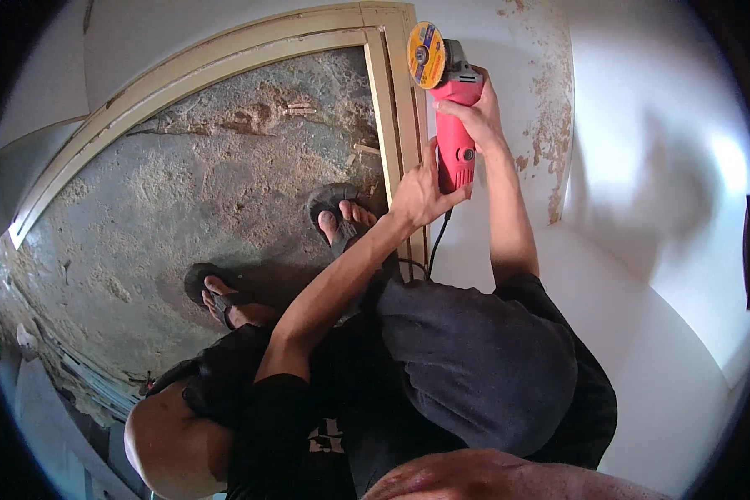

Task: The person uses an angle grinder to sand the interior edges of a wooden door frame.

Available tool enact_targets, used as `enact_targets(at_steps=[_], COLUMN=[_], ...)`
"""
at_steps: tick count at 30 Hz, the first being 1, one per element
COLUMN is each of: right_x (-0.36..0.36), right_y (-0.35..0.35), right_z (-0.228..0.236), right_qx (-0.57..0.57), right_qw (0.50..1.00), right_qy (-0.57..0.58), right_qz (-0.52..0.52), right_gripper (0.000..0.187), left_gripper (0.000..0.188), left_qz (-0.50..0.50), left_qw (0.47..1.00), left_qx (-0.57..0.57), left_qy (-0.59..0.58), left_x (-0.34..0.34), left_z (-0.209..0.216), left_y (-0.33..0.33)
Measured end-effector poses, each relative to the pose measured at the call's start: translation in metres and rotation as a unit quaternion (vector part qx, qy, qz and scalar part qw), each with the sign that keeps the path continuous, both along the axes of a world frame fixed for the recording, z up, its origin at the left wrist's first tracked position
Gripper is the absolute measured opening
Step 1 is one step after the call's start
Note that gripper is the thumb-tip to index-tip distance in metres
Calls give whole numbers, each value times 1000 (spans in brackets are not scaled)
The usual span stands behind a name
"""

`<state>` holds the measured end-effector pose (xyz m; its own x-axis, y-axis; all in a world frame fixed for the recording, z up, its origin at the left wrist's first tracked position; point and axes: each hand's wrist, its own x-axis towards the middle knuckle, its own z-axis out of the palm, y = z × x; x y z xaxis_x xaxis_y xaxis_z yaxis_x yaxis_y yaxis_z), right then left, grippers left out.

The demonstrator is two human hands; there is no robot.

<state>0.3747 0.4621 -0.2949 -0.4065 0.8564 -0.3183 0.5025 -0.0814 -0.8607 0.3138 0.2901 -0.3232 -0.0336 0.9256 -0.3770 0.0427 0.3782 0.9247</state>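
A red angle grinder is held in both my hands, its grey head pointing away from me. On its head sits an orange-yellow cutting disc with a blue part, facing left. My right hand grips the front of the body just behind the head. Around the rear end, my left hand is closed, its thumb across the body. A black cord runs from the back of the grinder toward my knee. Beside the disc and my left hand is a cream wooden frame.
The frame's long beam curves away to the left. Wood dust and chips lie on the grey floor, where my feet stand in dark sandals. A white wall with peeling patches rises at the right. Long strips lie lower left.
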Motion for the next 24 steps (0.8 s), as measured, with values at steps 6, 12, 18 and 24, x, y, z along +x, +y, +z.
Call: enact_targets(at_steps=[6, 12, 18, 24], right_x=[-11, -6, -12, -5], right_y=[13, 26, 26, 22], right_z=[1, 2, 34, 46], right_qx=[-11, -63, -209, -294], right_qw=[1000, 996, 956, 911], right_qy=[-17, 36, 143, 220], right_qz=[6, -57, -144, -189], right_gripper=[76, 65, 48, 48], left_gripper=[115, 114, 83, 56], left_qz=[23, 59, 144, 191], left_qw=[1000, 990, 965, 954], left_qx=[12, 114, 200, 228], left_qy=[0, -67, -89, -31], left_x=[-8, -22, -39, -56], left_z=[1, 8, 1, 36], left_y=[9, -1, -29, -20])
